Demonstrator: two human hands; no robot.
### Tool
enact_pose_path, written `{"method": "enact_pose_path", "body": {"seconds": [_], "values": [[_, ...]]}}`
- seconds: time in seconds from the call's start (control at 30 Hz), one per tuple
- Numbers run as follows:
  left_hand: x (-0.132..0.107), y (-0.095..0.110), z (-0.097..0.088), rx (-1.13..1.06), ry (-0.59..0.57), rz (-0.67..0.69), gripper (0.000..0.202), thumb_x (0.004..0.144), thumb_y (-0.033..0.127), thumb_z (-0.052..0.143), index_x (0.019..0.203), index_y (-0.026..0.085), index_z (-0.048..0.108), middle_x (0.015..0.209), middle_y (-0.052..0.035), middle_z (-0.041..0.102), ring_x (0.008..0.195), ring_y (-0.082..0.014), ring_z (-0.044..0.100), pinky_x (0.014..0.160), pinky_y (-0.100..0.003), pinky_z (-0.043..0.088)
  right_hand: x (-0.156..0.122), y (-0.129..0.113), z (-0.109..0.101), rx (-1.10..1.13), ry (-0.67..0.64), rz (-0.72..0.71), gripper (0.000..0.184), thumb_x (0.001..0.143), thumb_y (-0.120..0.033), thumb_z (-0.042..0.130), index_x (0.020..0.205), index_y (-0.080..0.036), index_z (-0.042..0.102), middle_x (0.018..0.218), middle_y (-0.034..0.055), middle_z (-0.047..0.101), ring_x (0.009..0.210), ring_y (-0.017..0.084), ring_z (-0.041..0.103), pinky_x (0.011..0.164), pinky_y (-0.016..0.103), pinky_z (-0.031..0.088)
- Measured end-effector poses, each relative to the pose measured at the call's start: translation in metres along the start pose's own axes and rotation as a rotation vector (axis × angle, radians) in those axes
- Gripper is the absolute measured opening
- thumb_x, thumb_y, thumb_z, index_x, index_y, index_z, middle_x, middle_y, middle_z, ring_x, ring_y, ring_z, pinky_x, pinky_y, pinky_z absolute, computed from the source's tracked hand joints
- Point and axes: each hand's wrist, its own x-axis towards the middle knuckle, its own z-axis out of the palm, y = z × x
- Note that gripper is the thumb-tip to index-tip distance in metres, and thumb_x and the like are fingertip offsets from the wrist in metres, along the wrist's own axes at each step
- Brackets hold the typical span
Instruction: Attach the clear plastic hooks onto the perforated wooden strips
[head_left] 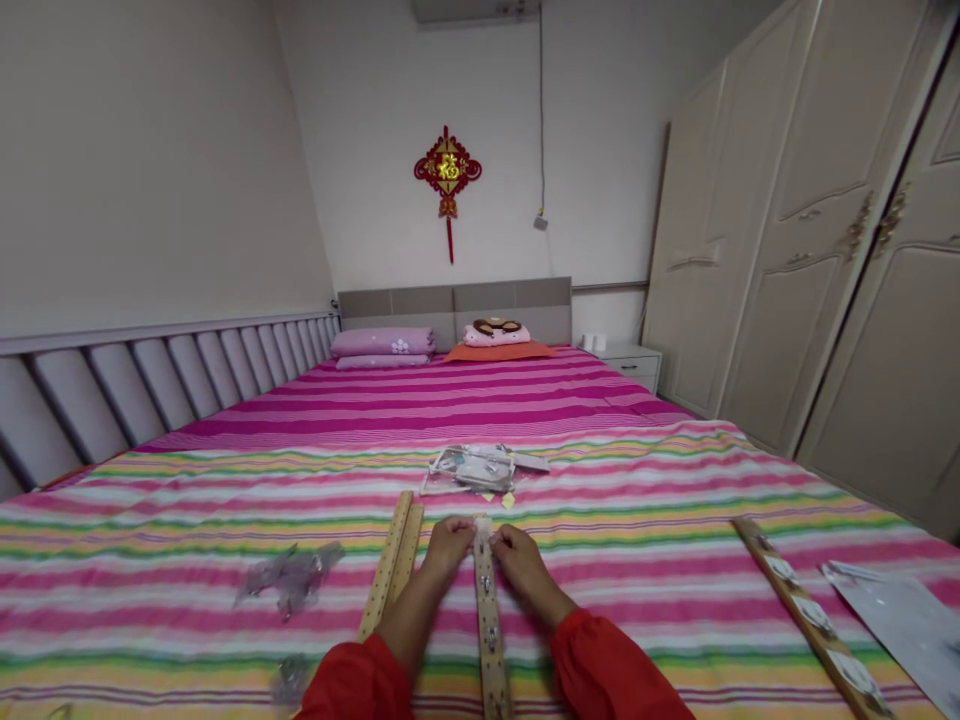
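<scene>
Pinching the far end of the wooden strip (489, 620), the left hand (448, 545) and right hand (517, 555) have fingers closed on it. It lies flat on the stripy bed (225, 500). It looks light and stiff; best held by the bare wood edges

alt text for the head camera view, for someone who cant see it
The left hand and right hand, in red sleeves, pinch a white piece at the far end of a wooden strip on a striped bed. Two more strips lie left, plastic bags beyond, a wardrobe at right.
</scene>
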Motion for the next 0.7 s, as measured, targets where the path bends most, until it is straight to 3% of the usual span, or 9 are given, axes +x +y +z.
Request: {"method": "enact_pose_path", "body": {"seconds": [0.33, 0.47, 0.7], "values": [[0.010, -0.013, 0.006, 0.098, 0.083, 0.029, 0.004, 0.053, 0.019, 0.057, 0.051, 0.018, 0.054, 0.042, 0.0065, 0.047, 0.044, -0.0089, 0.042, 0.048, -0.022, 0.031, 0.010, 0.012, 0.004, -0.200, -0.024, -0.020, 0.023, 0.070, -0.022, 0.047, 0.051, -0.024, 0.034, 0.053, -0.0071, 0.035, 0.056, 0.013, 0.036, 0.055, 0.026, 0.027], [0.012, -0.018, 0.005, 0.119, 0.095, 0.039, 0.006, 0.054, 0.020, 0.056, 0.050, 0.018, 0.053, 0.041, 0.0067, 0.045, 0.043, -0.0085, 0.039, 0.047, -0.022, 0.031, 0.010, 0.013, 0.004, -0.248, -0.024, -0.016, 0.024, 0.073, -0.022, 0.046, 0.052, -0.024, 0.034, 0.053, -0.0070, 0.037, 0.057, 0.014, 0.038, 0.055, 0.026, 0.028], [0.014, -0.023, 0.005, 0.164, 0.124, 0.042, 0.011, 0.056, 0.026, 0.058, 0.050, 0.019, 0.051, 0.042, 0.0054, 0.047, 0.047, -0.0116, 0.047, 0.049, -0.022, 0.035, 0.009, 0.014, 0.004, -0.301, -0.022, -0.018, 0.025, 0.075, -0.023, 0.047, 0.052, -0.024, 0.035, 0.053, -0.0064, 0.040, 0.057, 0.014, 0.039, 0.056, 0.026, 0.029]]}}
